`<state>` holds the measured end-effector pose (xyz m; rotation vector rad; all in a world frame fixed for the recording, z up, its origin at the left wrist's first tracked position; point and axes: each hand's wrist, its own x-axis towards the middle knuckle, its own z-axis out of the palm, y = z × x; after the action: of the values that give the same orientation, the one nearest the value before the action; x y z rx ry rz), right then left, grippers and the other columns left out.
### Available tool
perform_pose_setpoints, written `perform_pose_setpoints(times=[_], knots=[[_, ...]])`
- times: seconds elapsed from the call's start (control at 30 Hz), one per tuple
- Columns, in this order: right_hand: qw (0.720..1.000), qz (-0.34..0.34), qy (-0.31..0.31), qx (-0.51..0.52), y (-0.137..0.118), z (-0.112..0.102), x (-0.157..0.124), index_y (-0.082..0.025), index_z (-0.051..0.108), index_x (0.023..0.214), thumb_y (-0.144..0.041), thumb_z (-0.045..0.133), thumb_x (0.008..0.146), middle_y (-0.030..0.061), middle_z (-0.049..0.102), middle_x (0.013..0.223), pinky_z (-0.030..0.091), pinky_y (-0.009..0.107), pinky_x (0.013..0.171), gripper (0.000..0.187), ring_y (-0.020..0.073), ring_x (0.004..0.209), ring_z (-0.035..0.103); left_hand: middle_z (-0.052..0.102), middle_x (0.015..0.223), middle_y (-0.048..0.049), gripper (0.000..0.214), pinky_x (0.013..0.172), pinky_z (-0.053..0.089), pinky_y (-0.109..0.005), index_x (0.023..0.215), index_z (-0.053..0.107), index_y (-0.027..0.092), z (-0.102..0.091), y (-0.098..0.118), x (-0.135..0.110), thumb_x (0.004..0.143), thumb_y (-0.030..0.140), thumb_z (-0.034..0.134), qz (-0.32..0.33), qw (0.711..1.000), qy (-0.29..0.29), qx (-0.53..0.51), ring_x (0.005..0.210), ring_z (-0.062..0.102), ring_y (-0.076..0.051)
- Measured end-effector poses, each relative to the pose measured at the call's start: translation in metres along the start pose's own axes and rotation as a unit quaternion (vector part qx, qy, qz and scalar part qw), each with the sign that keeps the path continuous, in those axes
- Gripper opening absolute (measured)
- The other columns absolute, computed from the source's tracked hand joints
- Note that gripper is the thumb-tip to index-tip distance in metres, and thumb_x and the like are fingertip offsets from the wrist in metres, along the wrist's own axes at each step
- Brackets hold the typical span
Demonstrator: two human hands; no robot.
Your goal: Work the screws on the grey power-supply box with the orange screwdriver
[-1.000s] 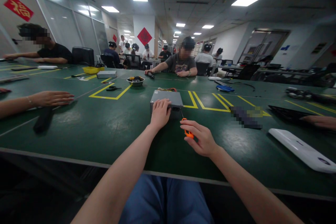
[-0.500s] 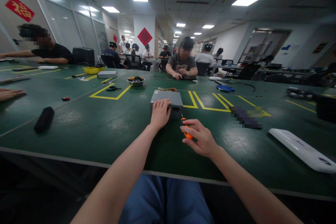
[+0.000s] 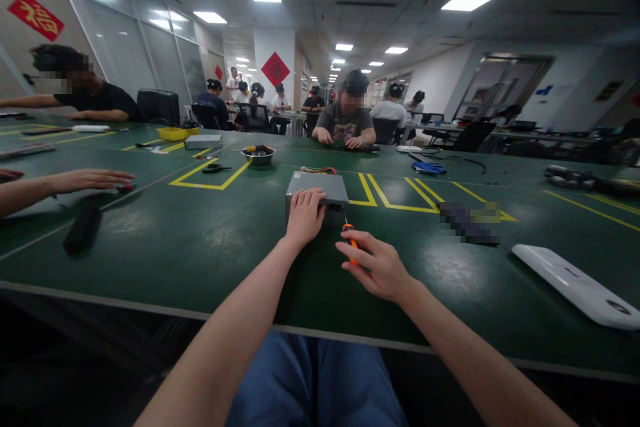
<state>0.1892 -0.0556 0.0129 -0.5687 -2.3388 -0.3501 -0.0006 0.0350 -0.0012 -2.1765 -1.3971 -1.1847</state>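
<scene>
A grey metal computer power supply [image 3: 320, 183] sits on the green table, with coloured wires at its back and a socket on its near face. My left hand [image 3: 306, 215] lies over its near top edge, fingers pressed on the casing and holding it. In my right hand [image 3: 375, 260] is an orange-and-black screwdriver [image 3: 353, 247], held between thumb and fingers. Its thin shaft points up to the lower right corner of the near face. Whether the tip sits in a screw is too small to tell.
A co-worker's hand [image 3: 95, 179] reaches in from the left, by a small red item. A black case [image 3: 83, 227] lies nearby. Behind stand a metal bowl [image 3: 258, 155] and a grey box [image 3: 203, 141]. To the right are a blurred dark object [image 3: 467, 223] and a white device [image 3: 575, 287].
My right hand has shifted slightly left and its fingers have turned the screwdriver's handle more upright. My left hand stays put. At left, a co-worker's hand has reached to the red item.
</scene>
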Motion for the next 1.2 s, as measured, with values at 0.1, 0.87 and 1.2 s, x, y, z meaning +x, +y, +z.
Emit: perform_pose_setpoints(times=[0.1, 0.87, 1.2], knots=[[1.000, 0.007, -0.017, 0.016, -0.0010, -0.0018, 0.0004, -0.018, 0.049, 0.117, -0.028, 0.046, 0.088, 0.0154, 0.048, 0.119, 0.052, 0.033, 0.074, 0.031, 0.0207, 0.093, 0.059, 0.055, 0.124, -0.0022, 0.025, 0.108, 0.025, -0.038, 0.109, 0.049, 0.023, -0.0002, 0.0003, 0.0000, 0.085, 0.020, 0.047, -0.001, 1.000, 0.000, -0.001, 0.120, 0.045, -0.018], [0.997, 0.007, 0.075, 0.009, 0.0018, 0.0064, -0.0015, -0.020, 0.043, 0.108, -0.025, 0.056, 0.083, 0.0128, 0.056, 0.111, 0.054, 0.034, 0.074, 0.029, 0.0216, 0.097, 0.060, 0.055, 0.124, -0.0031, 0.025, 0.108, 0.026, -0.039, 0.110, 0.049, 0.023, -0.0010, 0.0009, 0.0006, 0.085, 0.020, 0.046, -0.002, 1.000, -0.007, 0.004, 0.119, 0.045, -0.018], [1.000, -0.004, 0.002, -0.019, -0.0019, 0.0018, 0.0010, -0.020, 0.047, 0.118, -0.027, 0.046, 0.087, 0.0144, 0.051, 0.118, 0.053, 0.033, 0.076, 0.032, 0.0218, 0.098, 0.060, 0.055, 0.124, -0.0027, 0.026, 0.108, 0.025, -0.039, 0.110, 0.049, 0.023, -0.0016, 0.0013, 0.0009, 0.085, 0.019, 0.046, -0.005, 1.000, -0.007, -0.001, 0.120, 0.045, -0.018]])
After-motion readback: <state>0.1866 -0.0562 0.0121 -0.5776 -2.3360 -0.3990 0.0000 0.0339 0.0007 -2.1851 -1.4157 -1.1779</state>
